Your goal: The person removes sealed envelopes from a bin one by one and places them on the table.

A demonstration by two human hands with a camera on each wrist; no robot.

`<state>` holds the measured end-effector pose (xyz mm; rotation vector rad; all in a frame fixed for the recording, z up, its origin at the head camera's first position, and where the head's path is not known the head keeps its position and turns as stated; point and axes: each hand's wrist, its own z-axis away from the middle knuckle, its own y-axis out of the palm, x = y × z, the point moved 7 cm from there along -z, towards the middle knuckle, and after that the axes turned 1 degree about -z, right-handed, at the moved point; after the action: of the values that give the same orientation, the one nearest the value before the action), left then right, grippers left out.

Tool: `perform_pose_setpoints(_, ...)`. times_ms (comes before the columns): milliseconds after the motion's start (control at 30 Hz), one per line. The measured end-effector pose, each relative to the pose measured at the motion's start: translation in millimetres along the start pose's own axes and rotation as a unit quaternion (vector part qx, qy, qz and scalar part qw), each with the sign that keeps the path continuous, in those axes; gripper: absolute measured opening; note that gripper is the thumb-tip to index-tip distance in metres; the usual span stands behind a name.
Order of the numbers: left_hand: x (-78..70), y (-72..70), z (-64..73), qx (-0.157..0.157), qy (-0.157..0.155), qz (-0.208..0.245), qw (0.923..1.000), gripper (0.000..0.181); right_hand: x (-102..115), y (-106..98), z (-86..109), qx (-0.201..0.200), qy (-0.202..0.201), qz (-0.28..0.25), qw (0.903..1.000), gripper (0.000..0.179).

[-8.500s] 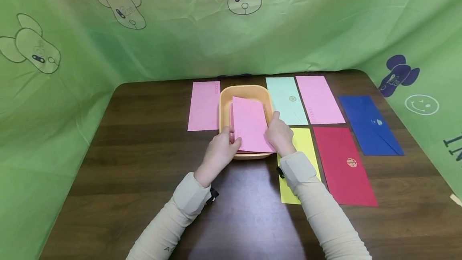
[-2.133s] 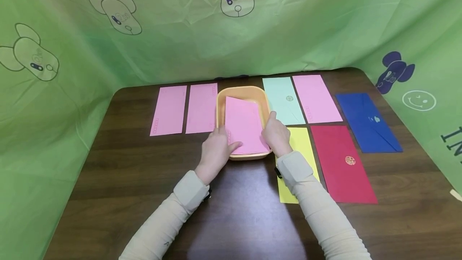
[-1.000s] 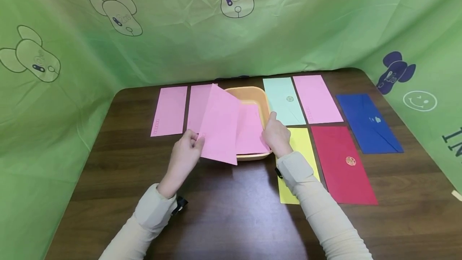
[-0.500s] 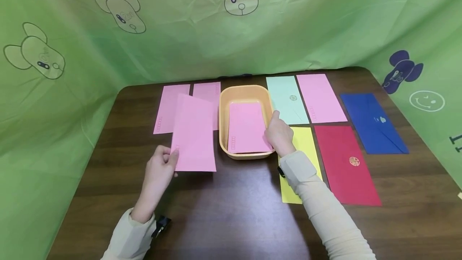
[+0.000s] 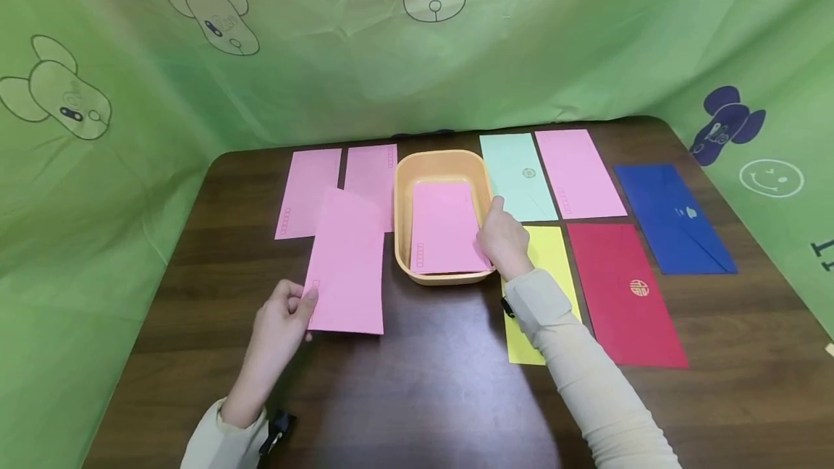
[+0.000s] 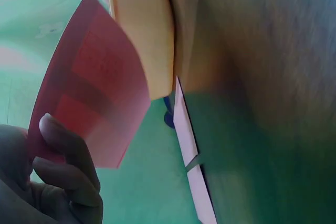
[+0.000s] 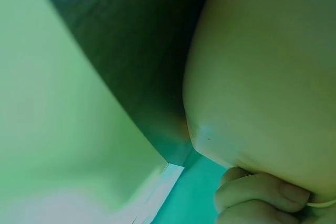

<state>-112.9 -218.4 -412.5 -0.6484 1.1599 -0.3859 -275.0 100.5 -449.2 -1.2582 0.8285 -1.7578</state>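
Wrinkled green cloth (image 5: 326, 85) hangs behind and on both sides of the dark wood-grain counter (image 5: 449, 411). It is printed with outlined big-eared heads (image 5: 224, 20), a solid purple head (image 5: 726, 125) and, lower down, a smiley face (image 5: 772, 178).

The left hand (image 5: 279, 320) pinches with curled fingers (image 6: 72, 179), the right hand (image 5: 505, 241) grips farther forward, and both sleeved arms (image 5: 589, 375) reach forward

- Dark-brown wood-grain surface (image 5: 176, 339) with rounded far corners, a pale sheen (image 5: 449, 404) on its near part.
- Creased green fabric sheet (image 5: 313, 85) behind the surface and along both its sides.
- Dark-outlined cartoon animal heads (image 5: 221, 17) printed behind the surface; a solid purple head (image 5: 726, 125) and white-outlined smiley face (image 5: 772, 178) to its right.
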Motion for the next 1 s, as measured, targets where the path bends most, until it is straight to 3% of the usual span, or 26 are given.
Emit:
perform_pose_setpoints(233, 5.3, 11.2, 11.4, 0.057, -0.004, -0.028, 0.9979, 0.024, 0, -1, -0.2, -0.009, -0.005, 0.005, 0.9999, 0.042)
perform_pose_setpoints(700, 13.3, 21.8, 16.8, 0.099, 0.007, -0.174, 0.9798, 0.026, 0, 1, -1.8, -0.005, -0.001, 0.005, 1.0, 0.043)
perform_pose_setpoints(1000, 19.1, 34.7, 13.5, 0.129, 0.004, -0.204, 0.9704, 0.025, 0, 0, -1.1, -0.006, -0.003, 0.004, 1.0, 0.042)
